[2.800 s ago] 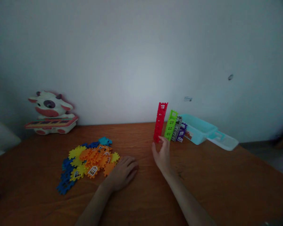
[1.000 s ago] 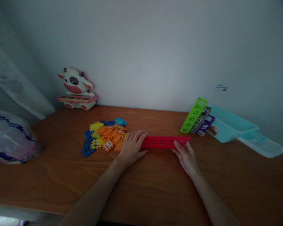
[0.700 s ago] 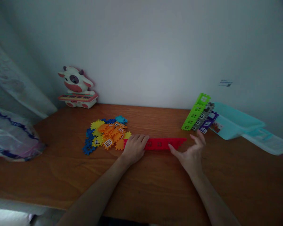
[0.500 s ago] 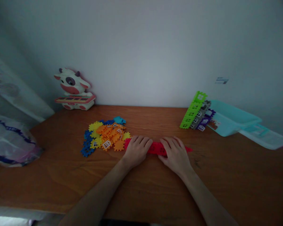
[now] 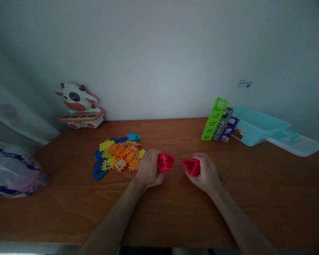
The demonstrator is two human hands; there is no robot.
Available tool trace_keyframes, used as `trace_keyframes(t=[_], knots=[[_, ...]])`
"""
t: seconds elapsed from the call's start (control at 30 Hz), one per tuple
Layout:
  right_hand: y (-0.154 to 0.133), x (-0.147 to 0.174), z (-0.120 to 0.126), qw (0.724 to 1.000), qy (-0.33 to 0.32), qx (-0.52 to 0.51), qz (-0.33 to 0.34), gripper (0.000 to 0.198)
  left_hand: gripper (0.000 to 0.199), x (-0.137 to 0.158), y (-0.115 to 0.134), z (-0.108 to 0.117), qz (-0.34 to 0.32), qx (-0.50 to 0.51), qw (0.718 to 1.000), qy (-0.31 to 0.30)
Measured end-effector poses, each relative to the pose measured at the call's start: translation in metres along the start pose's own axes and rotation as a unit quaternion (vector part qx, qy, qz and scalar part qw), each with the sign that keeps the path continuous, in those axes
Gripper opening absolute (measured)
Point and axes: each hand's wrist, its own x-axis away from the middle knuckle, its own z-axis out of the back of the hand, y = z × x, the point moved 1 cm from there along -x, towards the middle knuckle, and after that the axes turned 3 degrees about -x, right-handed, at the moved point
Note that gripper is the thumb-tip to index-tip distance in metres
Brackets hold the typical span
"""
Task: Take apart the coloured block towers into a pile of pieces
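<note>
My left hand (image 5: 150, 169) is wrapped round several red building blocks (image 5: 164, 163), whose notched edges and openings face right. Opposite it, my right hand (image 5: 206, 173) grips another bunch of red building blocks (image 5: 192, 167), pointing left. A gap of bare wood lies between the two red bunches. My fingers and palms hide the rest of each bunch. Close to the left hand is a pile of notched blocks: orange blocks (image 5: 126, 152), yellow blocks (image 5: 106, 147) and blue blocks (image 5: 99, 166), some with white window inserts.
On the wooden table (image 5: 170, 212), joined green blocks (image 5: 214, 120), grey blocks (image 5: 223, 124) and purple blocks (image 5: 228, 130) lean against a turquoise bin (image 5: 260, 124) at the right. A cow keyboard toy (image 5: 81, 106) stands back left; a plastic bag (image 5: 14, 170) lies at the left edge.
The red blocks were one long row lying under both hands. Now they are in two separate pieces, one in each hand, with a gap between. The view has shifted slightly.
</note>
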Motion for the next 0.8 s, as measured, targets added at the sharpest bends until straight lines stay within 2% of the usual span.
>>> trace_keyframes(t=[0.1,0.17,0.2,0.27,0.33,0.4,0.5,0.6,0.7,0.8], knots=[[0.002,0.002,-0.003,0.993,0.064,-0.082,-0.049,0.038,0.035,0.005,0.005,-0.001,0.053,0.154,0.985,0.062],[0.002,0.002,-0.003,0.983,0.097,-0.131,-0.088,0.036,0.04,0.006,0.012,-0.006,0.138,0.304,0.938,0.087],[0.002,0.002,-0.003,0.976,0.107,-0.155,-0.112,0.033,0.044,0.005,0.015,-0.009,0.193,0.386,0.897,0.093],[0.003,0.0,-0.004,0.955,0.11,-0.204,-0.183,0.028,0.052,0.003,0.022,-0.017,0.301,0.523,0.793,0.081],[0.006,-0.001,-0.006,0.923,0.089,-0.251,-0.276,0.034,0.056,-0.001,0.028,-0.023,0.383,0.602,0.699,0.05],[0.009,-0.001,-0.009,0.886,0.065,-0.285,-0.359,0.042,0.058,-0.005,0.031,-0.026,0.431,0.63,0.645,0.02],[0.015,0.002,-0.017,0.829,0.056,-0.352,-0.431,0.048,0.061,-0.007,0.033,-0.028,0.463,0.638,0.615,-0.009],[0.016,0.006,-0.027,0.781,0.005,-0.444,-0.439,0.046,0.061,-0.005,0.032,-0.033,0.484,0.635,0.602,-0.025],[0.008,0.007,-0.032,0.758,-0.06,-0.498,-0.416,0.041,0.058,-0.003,0.033,-0.039,0.475,0.64,0.601,-0.05],[-0.001,0.005,-0.031,0.762,-0.077,-0.5,-0.405,0.04,0.06,-0.003,0.036,-0.04,0.437,0.668,0.598,-0.075]])
